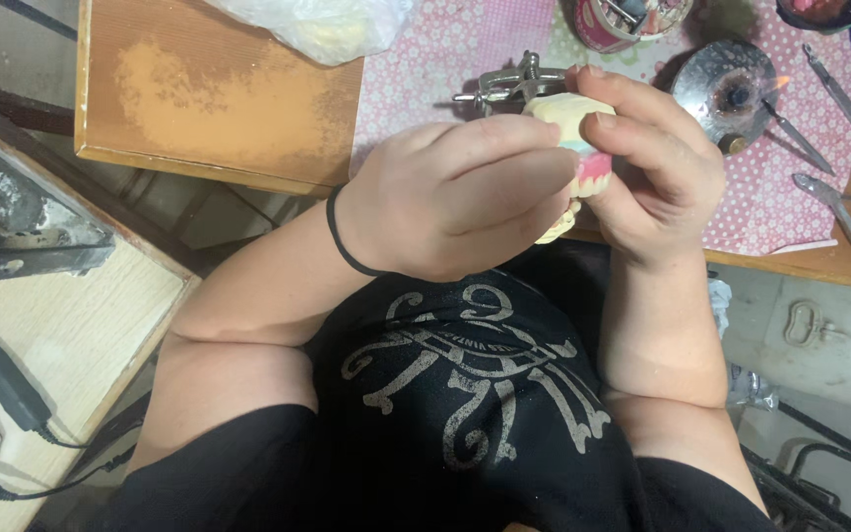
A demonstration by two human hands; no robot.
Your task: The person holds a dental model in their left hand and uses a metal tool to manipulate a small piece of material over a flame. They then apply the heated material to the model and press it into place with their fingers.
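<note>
Both my hands close around a cream plaster dental model (571,111) with pink wax gums (595,177), mounted on a metal articulator (506,85). My left hand (455,197), with a black band on its wrist, wraps the model from the left, thumb across the front. My right hand (654,163) grips it from the right, with fingertips on the top of the plaster. The model is held above the table's front edge, over my lap.
A pink dotted cloth (425,69) covers the wooden table (219,108). On it lie a small burner with a flame (731,94), metal hand tools (844,202), a round tin of tools (622,22) and a plastic bag (317,25). A side bench (61,325) stands at the left with a black handpiece (2,379).
</note>
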